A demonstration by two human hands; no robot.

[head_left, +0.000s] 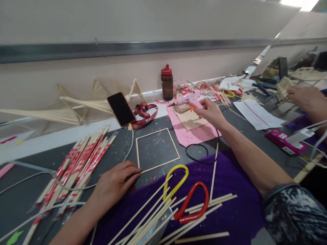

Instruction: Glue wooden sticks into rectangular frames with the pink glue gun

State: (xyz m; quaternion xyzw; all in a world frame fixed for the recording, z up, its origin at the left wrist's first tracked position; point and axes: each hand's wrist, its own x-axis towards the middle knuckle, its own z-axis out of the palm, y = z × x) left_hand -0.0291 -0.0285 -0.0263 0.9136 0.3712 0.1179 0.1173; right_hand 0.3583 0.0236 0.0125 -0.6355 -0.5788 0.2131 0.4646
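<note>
Dark grey bench (240, 129) w/ cream wall behind, lots of clutter.

Key relation: square stick frame (159, 165) lies flat on bench, mid-scene, btwn the two hands. From the R hand (211, 112) it sits to the left and nearer; from the L hand (114, 183) it's just right and a bit farther. The L hand is the nearer one by a lot: its fingertips (138, 173) touch the frame's near-left corner. The R hand is apart from the frame, over the pink mat (194, 136), which lies just right of the frame's far-right corner.

Hands:
- L: palm down on bench, fingers loosely bent, not gripping anything, only tips on the frame corner.
- R: closed round the grip of a pink glue gun (187, 98). The gun's long axis runs approx left-right, nozzle end to the left, above a brown scrap on the mat. Can't tell if the nozzle touches the scrap.

Around:
- scissors (178, 172) w/ yellow + red handles and loose sticks (150, 217) on purple cloth (230, 190), near side
- wrapped chopsticks (81, 163), left
- phone (121, 109) and red-capped bottle (167, 85), far side
- co-worker's hand (305, 97), far right, on a small stick model
</note>
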